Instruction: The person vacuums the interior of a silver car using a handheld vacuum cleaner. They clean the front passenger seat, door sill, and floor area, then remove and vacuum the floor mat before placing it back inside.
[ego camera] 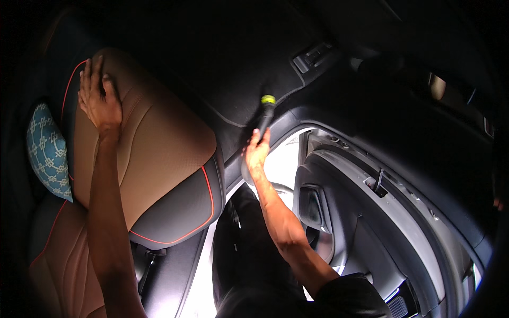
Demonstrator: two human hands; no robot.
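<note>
My left hand [99,95] lies flat on a tan perforated car seat cushion [171,147], fingers slightly spread and nothing held. The cushion has a black border with red piping. Beside it leans a teal pillow [47,149] with a pale linked pattern. My right hand [256,153] grips a slim black tube-shaped tool [267,115] with a yellow-green ring at its far end. That end is over the dark car floor [238,95], close to the door sill; whether it touches is unclear. The tool's lower part is hidden by the hand.
An open car door [358,238] with a ribbed speaker grille [314,206] is at the right. The curved sill [290,119] borders the bright doorway. A plastic fitting [314,57] sits on the dark surface beyond. Another seat section [59,262] lies lower left.
</note>
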